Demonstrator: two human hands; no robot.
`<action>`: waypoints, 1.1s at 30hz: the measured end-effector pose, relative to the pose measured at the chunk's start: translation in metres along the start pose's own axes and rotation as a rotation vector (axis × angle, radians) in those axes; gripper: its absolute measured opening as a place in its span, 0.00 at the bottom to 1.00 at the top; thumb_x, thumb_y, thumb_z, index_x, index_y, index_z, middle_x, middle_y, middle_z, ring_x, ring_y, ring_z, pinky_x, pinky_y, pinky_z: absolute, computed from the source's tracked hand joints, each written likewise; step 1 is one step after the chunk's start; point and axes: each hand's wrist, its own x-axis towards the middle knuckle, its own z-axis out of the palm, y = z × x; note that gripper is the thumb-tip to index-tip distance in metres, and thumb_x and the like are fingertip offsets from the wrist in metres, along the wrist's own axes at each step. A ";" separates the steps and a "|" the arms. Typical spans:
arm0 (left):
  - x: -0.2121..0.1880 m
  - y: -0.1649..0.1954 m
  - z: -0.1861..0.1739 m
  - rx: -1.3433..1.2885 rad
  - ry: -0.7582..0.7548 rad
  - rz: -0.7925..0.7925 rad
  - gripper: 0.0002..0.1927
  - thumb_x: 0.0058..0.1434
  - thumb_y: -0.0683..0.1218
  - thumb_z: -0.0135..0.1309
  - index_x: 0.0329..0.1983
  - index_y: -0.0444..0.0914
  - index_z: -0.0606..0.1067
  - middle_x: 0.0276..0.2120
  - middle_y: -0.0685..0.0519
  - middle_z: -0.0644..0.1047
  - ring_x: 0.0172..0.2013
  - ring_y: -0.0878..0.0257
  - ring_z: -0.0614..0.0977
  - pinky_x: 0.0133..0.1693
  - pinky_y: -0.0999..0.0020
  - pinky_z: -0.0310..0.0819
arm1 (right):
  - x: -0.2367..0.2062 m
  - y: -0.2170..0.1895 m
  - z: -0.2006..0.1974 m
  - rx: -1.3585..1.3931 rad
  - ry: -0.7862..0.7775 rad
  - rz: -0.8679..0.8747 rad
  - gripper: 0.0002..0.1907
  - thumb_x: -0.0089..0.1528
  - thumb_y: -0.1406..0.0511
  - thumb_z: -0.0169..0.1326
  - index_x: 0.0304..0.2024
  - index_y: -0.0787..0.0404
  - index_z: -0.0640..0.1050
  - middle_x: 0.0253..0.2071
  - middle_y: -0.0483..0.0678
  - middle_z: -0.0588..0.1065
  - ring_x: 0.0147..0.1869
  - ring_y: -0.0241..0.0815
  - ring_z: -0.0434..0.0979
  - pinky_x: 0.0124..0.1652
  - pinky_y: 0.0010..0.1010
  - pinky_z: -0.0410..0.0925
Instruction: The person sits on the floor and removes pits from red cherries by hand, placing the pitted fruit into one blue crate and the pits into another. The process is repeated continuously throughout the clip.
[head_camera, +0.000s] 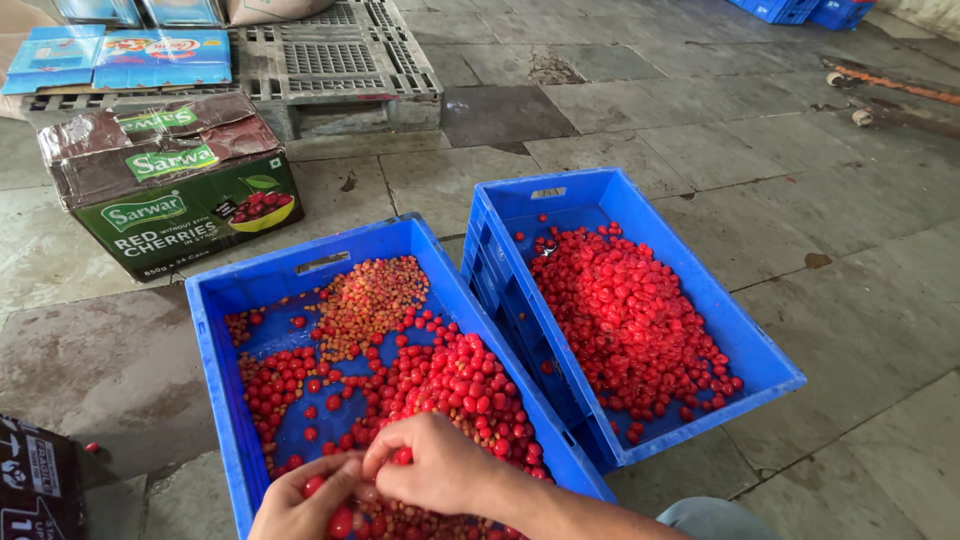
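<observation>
Two blue plastic crates sit side by side on a stone floor. The near crate holds glossy red cherries and a heap of smaller orange-brown ones at its far end. The right crate holds a long pile of red cherries. Both hands work over the near crate's front edge. My left hand cups a few red cherries in its palm. My right hand pinches one red cherry between thumb and fingers, just above the left hand.
A green and brown cardboard carton stands on the floor to the left. Behind it lies a grey plastic pallet with blue packages. More blue crates sit far right. A dark bag is at the lower left.
</observation>
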 end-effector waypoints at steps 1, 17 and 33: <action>-0.001 0.003 0.002 -0.069 0.004 -0.060 0.22 0.62 0.51 0.58 0.56 0.34 0.79 0.28 0.44 0.86 0.25 0.60 0.83 0.30 0.68 0.76 | 0.001 -0.002 -0.002 0.070 0.003 0.075 0.08 0.62 0.65 0.58 0.41 0.61 0.84 0.32 0.47 0.82 0.35 0.31 0.79 0.36 0.29 0.71; 0.001 -0.003 0.000 -0.114 -0.011 -0.070 0.16 0.58 0.46 0.63 0.44 0.31 0.81 0.28 0.48 0.85 0.25 0.65 0.82 0.29 0.72 0.75 | -0.003 -0.002 -0.004 -0.277 -0.012 -0.196 0.13 0.60 0.60 0.63 0.30 0.63 0.80 0.28 0.53 0.77 0.33 0.47 0.81 0.32 0.37 0.69; 0.007 -0.029 0.021 0.052 -0.043 -0.136 0.34 0.64 0.68 0.42 0.53 0.40 0.82 0.33 0.43 0.85 0.35 0.62 0.87 0.41 0.72 0.78 | -0.006 -0.006 -0.003 0.051 -0.258 -0.038 0.12 0.60 0.62 0.65 0.41 0.62 0.79 0.31 0.46 0.79 0.35 0.32 0.80 0.35 0.29 0.72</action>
